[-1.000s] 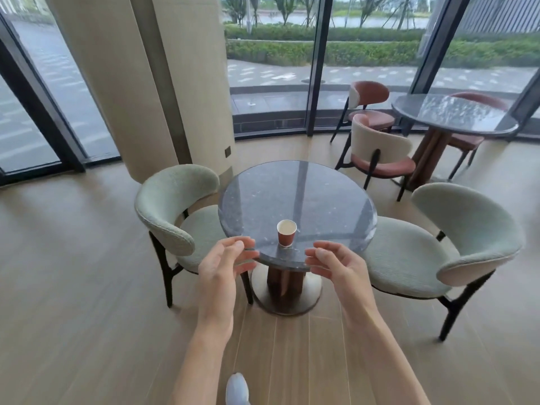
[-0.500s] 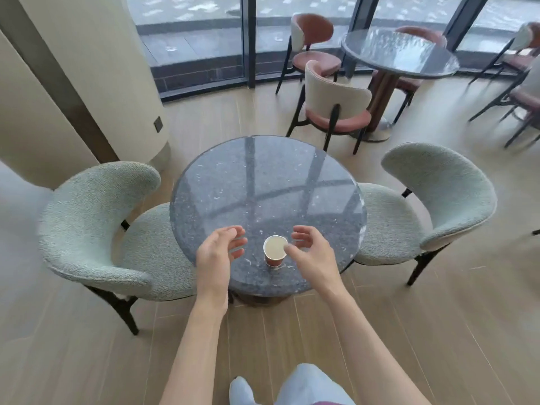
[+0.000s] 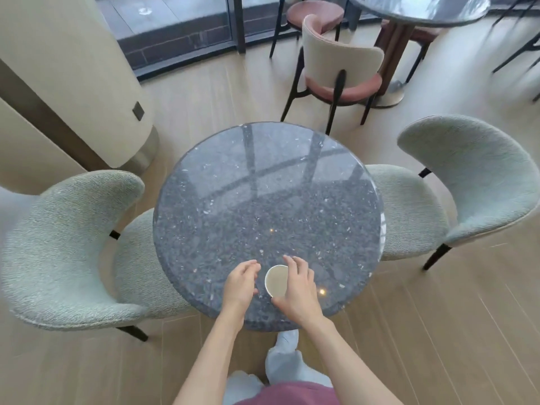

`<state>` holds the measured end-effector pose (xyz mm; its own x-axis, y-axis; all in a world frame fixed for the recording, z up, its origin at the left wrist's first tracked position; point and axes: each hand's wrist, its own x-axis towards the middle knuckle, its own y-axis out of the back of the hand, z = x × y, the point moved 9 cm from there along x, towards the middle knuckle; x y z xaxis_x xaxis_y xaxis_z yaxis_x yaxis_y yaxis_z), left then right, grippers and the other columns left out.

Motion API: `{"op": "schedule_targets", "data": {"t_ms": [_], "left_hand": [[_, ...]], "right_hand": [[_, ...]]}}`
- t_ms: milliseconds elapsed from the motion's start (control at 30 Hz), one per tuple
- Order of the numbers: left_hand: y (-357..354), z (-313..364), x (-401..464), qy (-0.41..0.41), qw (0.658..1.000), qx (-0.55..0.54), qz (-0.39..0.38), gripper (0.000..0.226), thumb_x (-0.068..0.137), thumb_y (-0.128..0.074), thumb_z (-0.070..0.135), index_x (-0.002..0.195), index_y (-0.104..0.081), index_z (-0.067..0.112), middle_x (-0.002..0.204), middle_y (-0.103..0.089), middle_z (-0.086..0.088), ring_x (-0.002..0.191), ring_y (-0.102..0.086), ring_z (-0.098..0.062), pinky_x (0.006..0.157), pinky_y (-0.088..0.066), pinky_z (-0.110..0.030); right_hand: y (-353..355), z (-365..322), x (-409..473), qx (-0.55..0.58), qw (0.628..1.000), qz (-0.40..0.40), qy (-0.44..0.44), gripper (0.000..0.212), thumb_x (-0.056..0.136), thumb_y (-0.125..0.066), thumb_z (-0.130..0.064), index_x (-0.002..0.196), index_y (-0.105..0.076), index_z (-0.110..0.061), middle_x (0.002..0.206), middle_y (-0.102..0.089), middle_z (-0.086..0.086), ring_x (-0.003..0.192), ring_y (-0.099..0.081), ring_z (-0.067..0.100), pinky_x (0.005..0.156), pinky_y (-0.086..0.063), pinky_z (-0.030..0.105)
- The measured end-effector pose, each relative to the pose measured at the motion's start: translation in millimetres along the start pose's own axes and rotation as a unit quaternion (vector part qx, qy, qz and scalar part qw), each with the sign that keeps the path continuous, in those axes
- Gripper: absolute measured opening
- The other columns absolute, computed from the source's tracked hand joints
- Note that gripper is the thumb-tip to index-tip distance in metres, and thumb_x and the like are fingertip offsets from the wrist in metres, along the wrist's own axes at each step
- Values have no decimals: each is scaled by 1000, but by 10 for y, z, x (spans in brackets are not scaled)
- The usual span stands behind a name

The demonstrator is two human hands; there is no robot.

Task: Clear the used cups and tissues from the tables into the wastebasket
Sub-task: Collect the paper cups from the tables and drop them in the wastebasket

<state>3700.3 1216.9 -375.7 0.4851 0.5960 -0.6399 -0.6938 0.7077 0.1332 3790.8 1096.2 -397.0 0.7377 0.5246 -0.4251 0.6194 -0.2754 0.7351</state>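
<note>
A paper cup [image 3: 276, 280] stands upright near the close edge of a round dark stone table [image 3: 263, 200], and the right hand [image 3: 298, 290] curls round it, thumb on the near side and fingers on the far rim. The left hand [image 3: 241, 283] hovers just beside the cup with loosely bent fingers, holding nothing. Two pale green chairs [image 3: 58, 244] flank the table on a wooden floor [image 3: 438, 331].
</note>
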Motion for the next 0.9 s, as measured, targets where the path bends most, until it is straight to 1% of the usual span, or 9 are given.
{"op": "schedule_targets", "data": {"t_ms": [100, 300, 400, 533, 633, 700, 767, 833, 900], "left_hand": [[-139, -27, 184, 23, 999, 23, -19, 19, 103, -54, 22, 117, -67, 20, 111, -65, 9, 107, -61, -14, 94, -54, -45], [-382, -229, 381, 64, 994, 71, -52, 14, 99, -59, 17, 104, -73, 19, 114, -72, -3, 102, -66, -17, 91, -56, -49], [-430, -169, 451, 61, 991, 89, -83, 15, 99, -59, 14, 102, -73, 15, 110, -73, -6, 101, -67, -20, 81, -57, -45], [-449, 174, 467, 18, 983, 132, -130, 17, 98, -59, 14, 103, -75, 17, 110, -73, -1, 106, -67, -18, 84, -59, -41], [-496, 504, 430, -24, 975, 143, -166, 17, 98, -60, 11, 102, -75, 16, 102, -75, 2, 91, -69, -7, 89, -57, -43], [-550, 720, 339, -61, 969, 134, -199, 19, 99, -58, 8, 104, -75, 15, 98, -74, 7, 78, -67, 5, 84, -56, -36], [-617, 898, 200, -94, 959, 125, -237, 21, 100, -56, 10, 105, -75, 18, 95, -75, 13, 76, -65, 11, 81, -54, -30], [-706, 998, 32, -102, 949, 110, -278, 23, 102, -54, 12, 107, -75, 19, 98, -76, 13, 81, -66, 9, 83, -54, -31], [-837, 1028, -167, -98, 936, 110, -319, 24, 103, -52, 15, 111, -75, 19, 105, -77, 9, 90, -67, 6, 84, -55, -34]], "right_hand": [[-69, 91, 89, -20, 1000, 5, -13, 96, 83, -74, -28, 159, -16, -22, 160, -17, 3, 142, -28, 31, 114, -35, 44], [-143, 243, 143, 29, 999, 18, -31, 90, 82, -74, -34, 157, -24, -28, 147, -36, -3, 137, -35, 24, 104, -43, 43], [-100, 275, 167, 74, 994, 54, -53, 85, 80, -75, -34, 153, -32, -31, 141, -42, -5, 134, -36, 19, 104, -42, 40], [42, 229, 152, 141, 977, 130, -91, 74, 79, -74, -34, 144, -41, -21, 134, -46, -6, 127, -39, 16, 106, -37, 29], [291, 101, 61, 199, 954, 199, -103, 61, 81, -77, -40, 133, -49, -26, 122, -47, -14, 116, -38, 6, 96, -33, 17], [467, 26, -53, 248, 932, 237, -115, 63, 78, -81, -41, 132, -52, -30, 119, -46, -18, 115, -38, 0, 93, -32, 9], [651, -42, -215, 280, 910, 284, -119, 71, 75, -84, -44, 136, -52, -29, 123, -48, -19, 120, -43, -3, 94, -31, 2], [817, -70, -423, 305, 885, 331, -120, 80, 73, -87, -43, 142, -49, -26, 129, -50, -16, 123, -47, -2, 97, -33, 4], [967, -35, -696, 331, 856, 376, -127, 81, 71, -91, -38, 140, -49, -27, 130, -52, -16, 122, -51, -3, 101, -39, 14]]}}
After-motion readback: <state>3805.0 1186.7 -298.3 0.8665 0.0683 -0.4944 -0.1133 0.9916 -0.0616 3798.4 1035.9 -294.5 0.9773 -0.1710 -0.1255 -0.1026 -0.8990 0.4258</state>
